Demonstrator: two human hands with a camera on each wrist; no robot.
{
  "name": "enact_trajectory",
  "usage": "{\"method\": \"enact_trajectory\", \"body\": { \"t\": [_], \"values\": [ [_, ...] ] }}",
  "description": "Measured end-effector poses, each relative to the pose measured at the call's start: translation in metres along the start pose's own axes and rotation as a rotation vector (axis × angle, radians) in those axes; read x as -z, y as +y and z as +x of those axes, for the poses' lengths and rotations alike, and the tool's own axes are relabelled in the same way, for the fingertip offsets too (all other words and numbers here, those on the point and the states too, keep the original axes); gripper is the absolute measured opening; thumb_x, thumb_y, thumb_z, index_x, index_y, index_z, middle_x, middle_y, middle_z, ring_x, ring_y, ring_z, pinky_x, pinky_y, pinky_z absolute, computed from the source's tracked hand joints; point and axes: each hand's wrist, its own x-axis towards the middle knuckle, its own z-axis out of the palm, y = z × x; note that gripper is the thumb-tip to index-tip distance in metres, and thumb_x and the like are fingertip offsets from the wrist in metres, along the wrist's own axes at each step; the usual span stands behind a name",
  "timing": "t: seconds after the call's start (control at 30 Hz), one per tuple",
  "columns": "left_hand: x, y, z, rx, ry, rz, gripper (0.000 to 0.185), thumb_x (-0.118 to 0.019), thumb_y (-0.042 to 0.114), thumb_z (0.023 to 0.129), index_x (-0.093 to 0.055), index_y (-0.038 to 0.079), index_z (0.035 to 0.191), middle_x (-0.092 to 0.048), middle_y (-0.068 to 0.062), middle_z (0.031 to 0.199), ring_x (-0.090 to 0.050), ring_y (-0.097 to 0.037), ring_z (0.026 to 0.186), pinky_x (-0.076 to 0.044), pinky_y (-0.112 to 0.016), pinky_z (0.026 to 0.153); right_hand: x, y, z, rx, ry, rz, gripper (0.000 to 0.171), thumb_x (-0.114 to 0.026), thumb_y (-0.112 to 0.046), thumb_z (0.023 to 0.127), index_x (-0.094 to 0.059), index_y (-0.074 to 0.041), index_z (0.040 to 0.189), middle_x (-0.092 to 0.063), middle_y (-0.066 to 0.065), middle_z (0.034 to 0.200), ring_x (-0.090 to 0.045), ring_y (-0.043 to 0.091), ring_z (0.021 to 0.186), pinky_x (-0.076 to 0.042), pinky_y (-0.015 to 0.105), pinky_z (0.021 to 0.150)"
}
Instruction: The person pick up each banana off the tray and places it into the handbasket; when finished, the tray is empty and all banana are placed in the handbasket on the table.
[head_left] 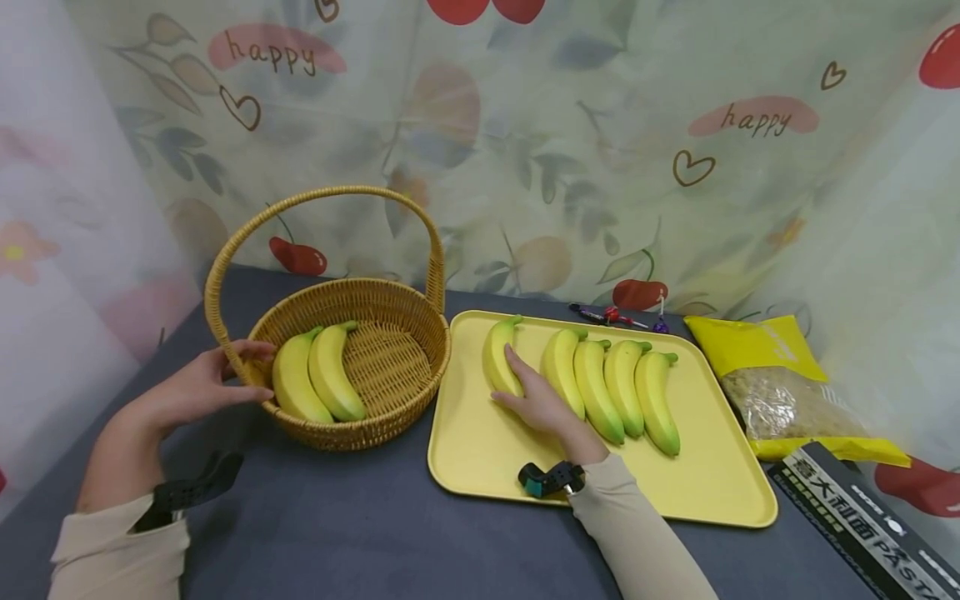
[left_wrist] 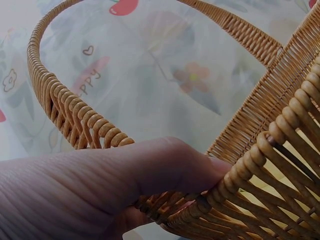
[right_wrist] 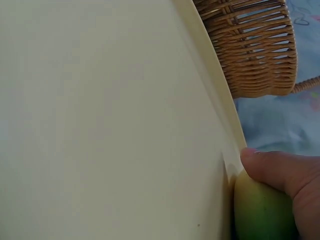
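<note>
A round wicker basket (head_left: 393, 354) with a tall arched handle stands on the left, and two bananas (head_left: 335, 375) lie side by side in its left part. My left hand (head_left: 197, 383) grips the basket's rim at the foot of the handle; in the left wrist view the thumb (left_wrist: 165, 167) presses on the woven edge. On the yellow tray (head_left: 480, 458), my right hand (head_left: 546, 407) holds the leftmost banana (head_left: 497, 354) between thumb and fingers. The right wrist view shows that thumb on the banana's skin (right_wrist: 260, 205). Several other bananas (head_left: 600, 392) lie in a row just right of this hand.
Right of the tray lie a yellow bag with a clear window (head_left: 787, 400) and a dark pasta box (head_left: 862, 525). Small wrapped lollipops (head_left: 611, 317) lie behind the tray's far edge. A patterned curtain (head_left: 510, 150) hangs behind the dark tabletop (head_left: 337, 525).
</note>
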Motion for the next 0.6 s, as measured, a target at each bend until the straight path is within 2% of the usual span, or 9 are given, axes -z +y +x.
{"method": "enact_trajectory", "body": {
  "t": [0.23, 0.37, 0.43, 0.5, 0.6],
  "values": [
    [0.000, 0.001, 0.000, -0.009, 0.000, -0.001, 0.063, -0.062, 0.024, 0.090, -0.034, -0.004, 0.139, -0.044, -0.028, 0.134, -0.040, -0.043, 0.123, -0.040, -0.050, 0.091, 0.002, -0.001, -0.001, -0.001, 0.028, 0.017, 0.074, -0.065, -0.016, 0.088, -0.021, -0.006, 0.148, -0.028, 0.017, 0.150, -0.031, 0.032, 0.136, -0.032, 0.044, 0.107],
    [0.000, 0.001, 0.000, -0.012, -0.001, -0.001, 0.063, -0.062, 0.024, 0.090, -0.034, -0.004, 0.139, -0.044, -0.028, 0.134, -0.040, -0.044, 0.123, -0.041, -0.050, 0.090, 0.006, -0.006, -0.002, 0.008, 0.041, 0.008, 0.070, -0.068, -0.014, 0.085, -0.030, -0.004, 0.144, -0.037, 0.017, 0.146, -0.048, 0.029, 0.124, -0.043, 0.038, 0.093],
    [0.000, 0.001, -0.001, -0.011, -0.001, -0.001, 0.063, -0.062, 0.024, 0.090, -0.033, -0.004, 0.139, -0.044, -0.028, 0.134, -0.040, -0.044, 0.123, -0.041, -0.049, 0.090, 0.008, -0.008, -0.003, 0.014, 0.040, -0.005, 0.069, -0.068, -0.013, 0.084, -0.034, -0.004, 0.143, -0.040, 0.016, 0.144, -0.054, 0.025, 0.111, -0.043, 0.033, 0.084],
    [0.000, 0.001, -0.001, -0.010, 0.000, 0.001, 0.063, -0.062, 0.024, 0.090, -0.033, -0.004, 0.139, -0.044, -0.028, 0.134, -0.040, -0.044, 0.123, -0.041, -0.049, 0.090, 0.010, -0.010, -0.003, 0.020, 0.036, -0.016, 0.068, -0.068, -0.013, 0.084, -0.035, -0.003, 0.142, -0.041, 0.016, 0.143, -0.055, 0.022, 0.102, -0.042, 0.031, 0.079],
    [0.000, 0.001, -0.001, -0.009, 0.000, 0.002, 0.063, -0.062, 0.024, 0.090, -0.034, -0.004, 0.139, -0.044, -0.028, 0.134, -0.040, -0.044, 0.123, -0.041, -0.049, 0.090, 0.014, -0.014, -0.004, 0.020, 0.040, -0.020, 0.067, -0.069, -0.013, 0.083, -0.037, -0.003, 0.141, -0.042, 0.015, 0.143, -0.055, 0.021, 0.102, -0.041, 0.029, 0.080]
  ]
}}
